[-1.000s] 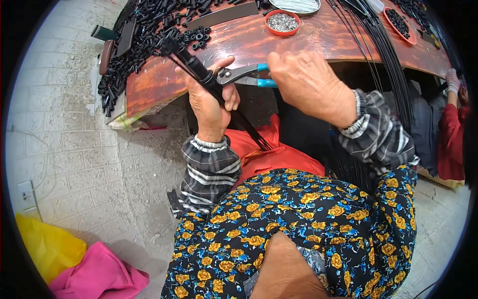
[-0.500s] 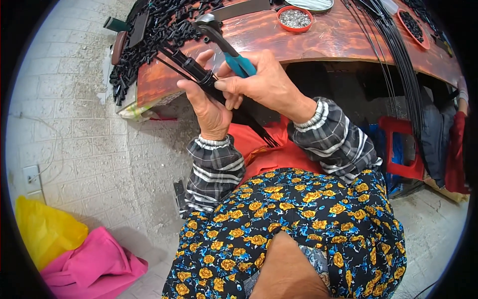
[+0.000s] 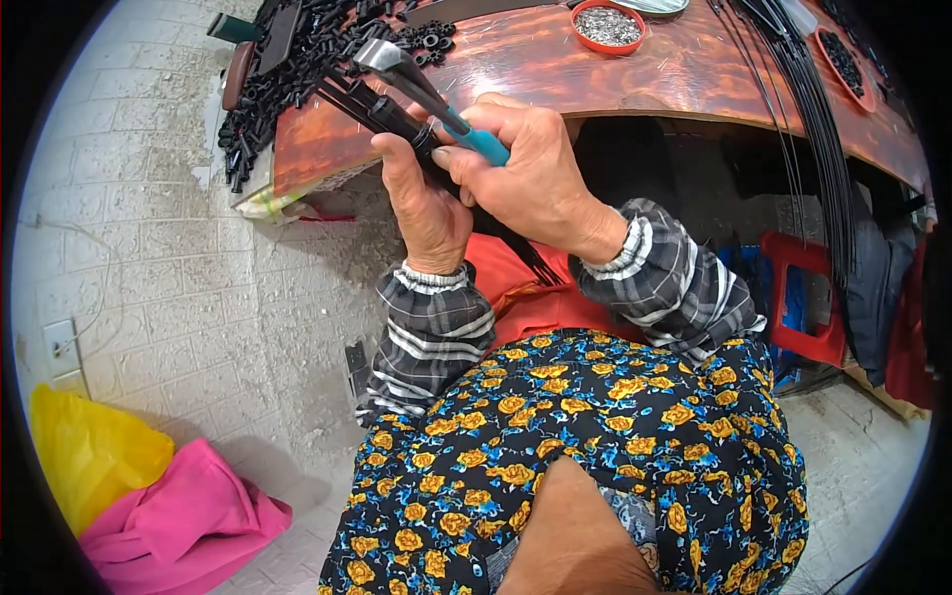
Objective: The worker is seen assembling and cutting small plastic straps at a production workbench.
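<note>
Above my lap, my left hand (image 3: 428, 220) cradles a bundle of thin black cables (image 3: 397, 121) with black tubular fittings at its upper end. The left thumb points up beside the bundle, and the other left fingers are mostly hidden behind it. My right hand (image 3: 543, 178) is closed around the teal handles of metal pincers (image 3: 412, 79), whose head points up and left over the fittings. Its thumb and fingertips also touch the bundle near the left hand. The cables' lower ends hang toward the red cloth (image 3: 516, 315) on my lap.
The reddish wooden table (image 3: 516, 69) lies ahead. A heap of black tubular parts (image 3: 297, 89) covers its left end. A red bowl of small metal pieces (image 3: 607, 27) stands farther back. Long black cables (image 3: 818, 149) hang over the edge beside a red stool (image 3: 808, 342).
The pincers' head has tipped lower and farther left, and its face has turned. A raised left finger has gone out of sight behind the bundle. The view has shifted slightly.
</note>
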The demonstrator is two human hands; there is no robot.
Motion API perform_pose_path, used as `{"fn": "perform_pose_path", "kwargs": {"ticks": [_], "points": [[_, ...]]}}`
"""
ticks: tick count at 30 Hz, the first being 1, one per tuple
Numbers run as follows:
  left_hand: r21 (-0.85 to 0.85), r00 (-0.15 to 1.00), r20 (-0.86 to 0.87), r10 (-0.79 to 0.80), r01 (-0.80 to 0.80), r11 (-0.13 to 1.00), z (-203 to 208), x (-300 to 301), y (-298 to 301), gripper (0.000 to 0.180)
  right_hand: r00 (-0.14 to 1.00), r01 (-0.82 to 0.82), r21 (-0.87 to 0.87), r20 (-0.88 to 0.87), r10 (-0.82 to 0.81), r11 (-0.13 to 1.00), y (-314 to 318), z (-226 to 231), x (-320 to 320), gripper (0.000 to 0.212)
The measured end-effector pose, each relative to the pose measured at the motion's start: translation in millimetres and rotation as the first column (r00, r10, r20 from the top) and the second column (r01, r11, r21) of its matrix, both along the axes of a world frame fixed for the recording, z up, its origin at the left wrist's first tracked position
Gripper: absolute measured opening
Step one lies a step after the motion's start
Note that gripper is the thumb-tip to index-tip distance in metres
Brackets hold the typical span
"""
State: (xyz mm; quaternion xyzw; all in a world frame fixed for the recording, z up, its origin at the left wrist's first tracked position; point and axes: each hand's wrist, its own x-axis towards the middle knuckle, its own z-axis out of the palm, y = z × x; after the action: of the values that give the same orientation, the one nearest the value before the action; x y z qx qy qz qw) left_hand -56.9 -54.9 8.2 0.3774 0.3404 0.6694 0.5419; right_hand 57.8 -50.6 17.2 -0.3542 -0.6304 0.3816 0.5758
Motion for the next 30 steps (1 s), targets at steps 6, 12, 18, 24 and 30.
{"fn": "perform_pose_path", "kwargs": {"ticks": [6, 12, 18, 24, 30], "points": [[-0.025, 0.998, -0.041, -0.038, 0.037, 0.999, -5.2, -3.0, 2.8, 0.070, 0.970, 0.141, 0.225, 0.163, -0.180, 0.964, -0.2, 0.9, -0.7, 0.013], [-0.018, 0.987, 0.043, -0.156, 0.157, 0.987, 0.3, -9.1, -3.4, 0.070, 0.873, -0.483, -0.344, -0.260, 0.412, 0.805, 12.1, 21.8, 21.1, 0.016], [0.118, 0.939, 0.107, -0.326, 0.313, 0.942, 0.0, -17.4, 0.2, 0.077, 0.876, -0.220, 0.005, 0.441, 0.195, 0.975, 6.9, 9.2, 67.5, 0.020], [0.132, 0.929, 0.109, -0.353, 0.339, 0.932, -0.3, -13.0, 1.7, 0.080, 0.570, -0.037, 0.176, 0.812, -0.124, 0.984, -1.6, -2.0, 77.3, 0.053], [0.071, 0.941, 0.122, -0.315, 0.308, 0.949, -0.8, -15.6, -3.7, 0.082, 0.565, -0.063, 0.320, 0.792, -0.231, 0.945, 8.5, 12.2, 66.3, 0.068]]}}
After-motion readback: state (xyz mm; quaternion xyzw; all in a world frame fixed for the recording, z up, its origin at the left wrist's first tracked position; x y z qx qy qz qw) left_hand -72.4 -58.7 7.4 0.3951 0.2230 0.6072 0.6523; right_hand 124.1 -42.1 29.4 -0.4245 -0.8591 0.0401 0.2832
